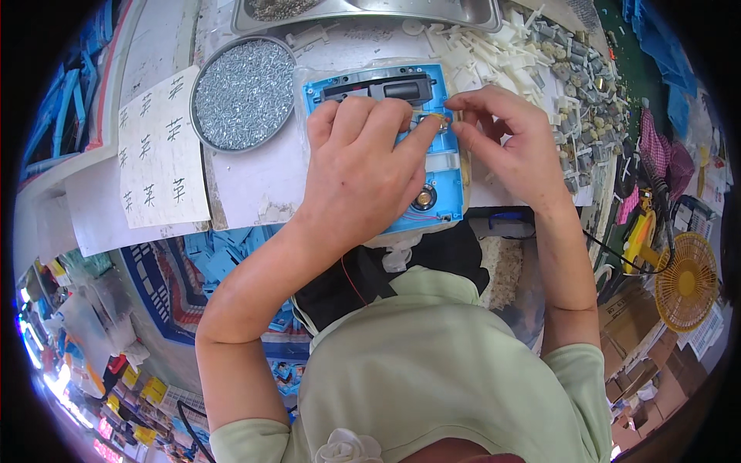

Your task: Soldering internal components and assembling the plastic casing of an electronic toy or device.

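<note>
A light blue plastic casing (450, 187) lies open on the table in front of me. Along its far side sits a black part (407, 89), and near its close right corner a small round speaker (424, 198) with thin wires. My left hand (359, 170) rests over the casing with fingers curled, covering much of its left and middle. Its index finger reaches a small metal part (442, 123) at the right side. At the casing's right edge, my right hand (513, 139) has thumb and index finger drawn close together; what lies between them is too small to make out.
A round dish of small screws (243, 96) stands at left, beside a sheet of handwritten paper (158, 150). Behind is a metal tray (455, 11). White plastic pieces (494, 58) and small motors (571, 69) are heaped at right. Below left is a crate (147, 285) with blue parts.
</note>
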{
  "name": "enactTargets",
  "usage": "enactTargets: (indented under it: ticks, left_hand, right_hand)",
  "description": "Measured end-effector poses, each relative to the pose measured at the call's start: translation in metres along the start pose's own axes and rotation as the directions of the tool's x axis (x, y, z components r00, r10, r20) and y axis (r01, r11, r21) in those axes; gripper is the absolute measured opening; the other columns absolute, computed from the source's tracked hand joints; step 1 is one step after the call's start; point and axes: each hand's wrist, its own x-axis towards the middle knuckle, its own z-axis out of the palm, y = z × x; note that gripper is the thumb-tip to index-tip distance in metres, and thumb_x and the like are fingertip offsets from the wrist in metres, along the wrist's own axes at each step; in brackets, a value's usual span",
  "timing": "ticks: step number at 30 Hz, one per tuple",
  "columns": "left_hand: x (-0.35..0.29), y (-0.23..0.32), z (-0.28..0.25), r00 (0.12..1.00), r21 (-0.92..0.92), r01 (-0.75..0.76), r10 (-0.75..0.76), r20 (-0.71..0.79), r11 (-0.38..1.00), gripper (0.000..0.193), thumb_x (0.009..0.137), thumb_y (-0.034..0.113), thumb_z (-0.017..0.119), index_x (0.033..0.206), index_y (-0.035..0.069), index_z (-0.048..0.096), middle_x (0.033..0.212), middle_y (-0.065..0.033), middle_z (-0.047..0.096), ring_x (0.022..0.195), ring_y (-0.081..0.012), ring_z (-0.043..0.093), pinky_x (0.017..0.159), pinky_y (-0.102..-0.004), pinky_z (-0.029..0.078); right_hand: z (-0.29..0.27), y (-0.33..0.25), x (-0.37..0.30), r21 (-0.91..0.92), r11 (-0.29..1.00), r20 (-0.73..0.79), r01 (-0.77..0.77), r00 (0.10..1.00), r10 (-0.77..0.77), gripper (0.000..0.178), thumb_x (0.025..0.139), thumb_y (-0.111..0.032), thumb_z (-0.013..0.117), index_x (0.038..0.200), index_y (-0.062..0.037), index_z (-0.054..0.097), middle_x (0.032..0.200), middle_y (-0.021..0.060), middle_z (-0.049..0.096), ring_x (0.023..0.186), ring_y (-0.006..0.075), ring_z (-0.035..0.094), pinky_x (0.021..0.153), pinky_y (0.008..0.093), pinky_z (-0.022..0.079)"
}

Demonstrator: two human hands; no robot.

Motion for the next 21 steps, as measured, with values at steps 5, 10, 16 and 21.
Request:
enactTargets:
  ticks: [5, 10, 16, 21]
  left_hand:
    - [0.002, 0.002, -0.002, 0.999, 0.028, 0.018, -0.019, 0.036, 0.999, 0.043, 0.076, 0.017, 0.077, 0.118, 0.019, 0.075, 0.101, -0.0019, 0.057, 0.096, -0.0249, 0.053, 0.089, -0.0434, 0.035]
    - [0.001, 0.000, -0.003, 0.997, 0.040, 0.014, -0.017, 0.077, 0.999, 0.048, 0.071, 0.020, 0.078, 0.118, 0.019, 0.074, 0.101, 0.0012, 0.056, 0.098, -0.0223, 0.051, 0.090, -0.0437, 0.034]
    - [0.005, 0.002, -0.007, 0.992, 0.041, 0.027, -0.031, 0.123, 0.999, 0.052, 0.070, 0.015, 0.081, 0.121, 0.022, 0.076, 0.098, -0.0007, 0.055, 0.093, -0.0235, 0.050, 0.087, -0.0430, 0.034]
    - [0.002, 0.001, -0.003, 0.994, 0.073, 0.010, -0.018, 0.112, 0.997, 0.052, 0.069, 0.021, 0.080, 0.121, 0.021, 0.075, 0.103, 0.0012, 0.056, 0.097, -0.0217, 0.050, 0.089, -0.0441, 0.033]
  right_hand:
    - [-0.006, 0.001, 0.007, 0.005, 0.999, 0.098, 0.034, 0.995, -0.034, 0.028, 0.080, -0.005, 0.073, 0.108, -0.0041, 0.075, 0.071, 0.0052, 0.058, 0.060, 0.0151, 0.052, 0.056, 0.0298, 0.043]
    - [-0.011, 0.006, 0.017, 0.072, 0.997, 0.234, 0.012, 0.972, -0.029, 0.031, 0.080, -0.003, 0.072, 0.111, -0.0043, 0.074, 0.067, 0.0037, 0.056, 0.059, 0.0132, 0.051, 0.056, 0.0294, 0.041]
    - [-0.017, 0.005, 0.030, 0.099, 0.994, 0.337, -0.046, 0.941, 0.010, 0.027, 0.078, -0.008, 0.074, 0.105, -0.0085, 0.073, 0.063, 0.0078, 0.057, 0.055, 0.0218, 0.055, 0.055, 0.0342, 0.044]
    - [-0.019, 0.011, 0.034, 0.080, 0.997, 0.368, -0.013, 0.930, -0.017, 0.025, 0.077, -0.009, 0.074, 0.103, -0.0099, 0.073, 0.064, 0.0107, 0.058, 0.056, 0.0260, 0.058, 0.055, 0.0360, 0.045]
